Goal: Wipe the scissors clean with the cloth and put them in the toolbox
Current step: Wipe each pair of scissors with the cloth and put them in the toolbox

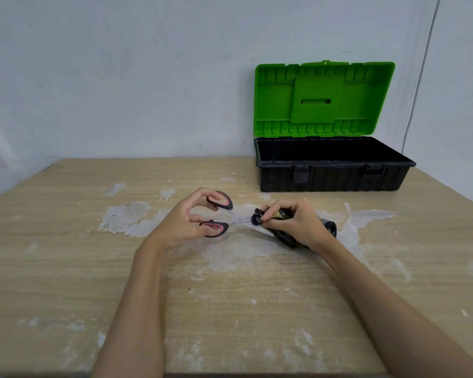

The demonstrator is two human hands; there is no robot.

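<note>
While both forearms reached in from the near edge of the worn wooden table (66, 241), I saw the work going on at its middle. The left hand (180, 222) held the scissors (219, 216) by their black-and-pink handles, fingers curled through the two loops, which stood spread apart, so the blades were parted. Just to the right, the right hand (292, 222) had its fingers curled tight round a dark cloth (281, 230), bunched over the blades and pinched against them near the pivot. One pale blade showed beneath the cloth, angled down toward the right. Farther back on the right stood the toolbox (331, 170), well apart from the hands, its black tray uncovered and its green lid (322, 99) upright against the pale wall (120, 77).
</note>
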